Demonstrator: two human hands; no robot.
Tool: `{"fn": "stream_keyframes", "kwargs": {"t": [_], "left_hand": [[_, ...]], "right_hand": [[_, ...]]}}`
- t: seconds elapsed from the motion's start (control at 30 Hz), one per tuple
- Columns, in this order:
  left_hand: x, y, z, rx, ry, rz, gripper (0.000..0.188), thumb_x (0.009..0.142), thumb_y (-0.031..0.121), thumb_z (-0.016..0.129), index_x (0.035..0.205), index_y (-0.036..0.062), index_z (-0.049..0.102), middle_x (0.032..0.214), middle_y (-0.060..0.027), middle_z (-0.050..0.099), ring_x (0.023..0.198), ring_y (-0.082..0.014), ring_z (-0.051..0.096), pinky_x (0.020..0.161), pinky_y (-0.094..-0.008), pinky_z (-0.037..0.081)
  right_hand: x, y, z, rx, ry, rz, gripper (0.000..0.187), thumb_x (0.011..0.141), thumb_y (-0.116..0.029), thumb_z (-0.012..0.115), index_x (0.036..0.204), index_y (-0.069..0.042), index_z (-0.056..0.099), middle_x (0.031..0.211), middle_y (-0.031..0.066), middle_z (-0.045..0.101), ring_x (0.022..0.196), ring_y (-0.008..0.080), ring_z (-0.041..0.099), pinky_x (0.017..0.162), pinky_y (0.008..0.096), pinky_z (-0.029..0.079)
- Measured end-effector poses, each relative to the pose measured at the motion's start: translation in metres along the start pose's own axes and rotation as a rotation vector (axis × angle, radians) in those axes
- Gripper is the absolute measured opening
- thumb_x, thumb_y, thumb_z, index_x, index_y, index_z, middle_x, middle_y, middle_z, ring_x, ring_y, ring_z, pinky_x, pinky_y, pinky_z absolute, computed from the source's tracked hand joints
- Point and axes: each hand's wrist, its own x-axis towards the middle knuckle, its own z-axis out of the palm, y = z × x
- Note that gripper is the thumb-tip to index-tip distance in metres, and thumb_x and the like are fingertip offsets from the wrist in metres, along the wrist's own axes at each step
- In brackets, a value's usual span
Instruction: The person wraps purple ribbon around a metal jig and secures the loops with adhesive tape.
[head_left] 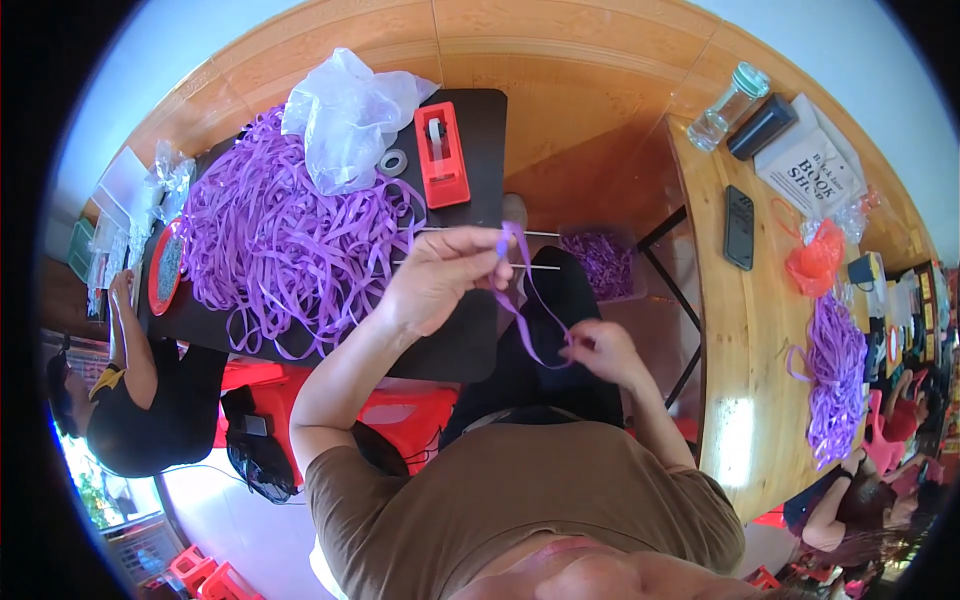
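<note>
A narrow purple ribbon [527, 325] hangs in a loop between my two hands over my lap. At its upper end, my left hand [450, 268] pinches it between thumb and fingers. Lower and to the right, my right hand [605, 352] has its fingers closed on the ribbon's bottom curve. Two thin metal rods [545, 267] jut past the dark table's right edge, just behind my left hand. A big tangled heap of purple ribbons [285, 225] covers much of the dark table [485, 130] to the left.
Beside the heap are a red tape dispenser [455, 185], a grey tape roll [393, 162] and a clear plastic bag [345, 120]. A bin of purple ribbons [598, 265] stands below. The wooden table [740, 310] holds a phone [739, 228], bottle [725, 108] and ribbon bundle [836, 375]. A co-worker [150, 410] sits left.
</note>
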Motion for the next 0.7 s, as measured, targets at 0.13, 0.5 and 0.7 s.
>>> {"fn": "stream_keyframes", "kwargs": {"t": [0.13,0.5,0.7], "left_hand": [[-0.002,-0.017,0.014,0.165,-0.082,-0.127,0.022,0.088,0.002,0.058,0.108,-0.0033,0.064,0.083,-0.0064,0.065,0.075,-0.0113,0.06,0.072,-0.0236,0.048],[-0.005,-0.026,0.019,0.109,-0.157,-0.3,0.016,0.089,0.006,0.059,0.099,-0.003,0.066,0.081,-0.0053,0.065,0.075,-0.0099,0.059,0.072,-0.0232,0.047],[-0.004,-0.025,0.017,0.166,-0.167,-0.251,0.017,0.089,0.007,0.059,0.099,-0.0043,0.066,0.082,-0.0051,0.065,0.076,-0.0093,0.059,0.072,-0.0226,0.047]], "right_hand": [[0.022,-0.056,-0.038,0.349,0.379,-0.293,0.024,0.075,0.001,0.067,0.099,0.0,0.063,0.095,0.01,0.06,0.076,0.016,0.057,0.065,0.0247,0.045],[0.047,-0.109,-0.056,-0.328,0.403,-0.985,0.029,0.062,-0.011,0.074,0.089,-0.007,0.064,0.086,0.0036,0.057,0.07,0.0176,0.054,0.059,0.0301,0.037],[0.044,-0.108,-0.05,-0.55,0.501,-1.112,0.027,0.065,-0.011,0.068,0.089,0.002,0.065,0.088,0.0073,0.057,0.069,0.017,0.054,0.053,0.0281,0.037]]}}
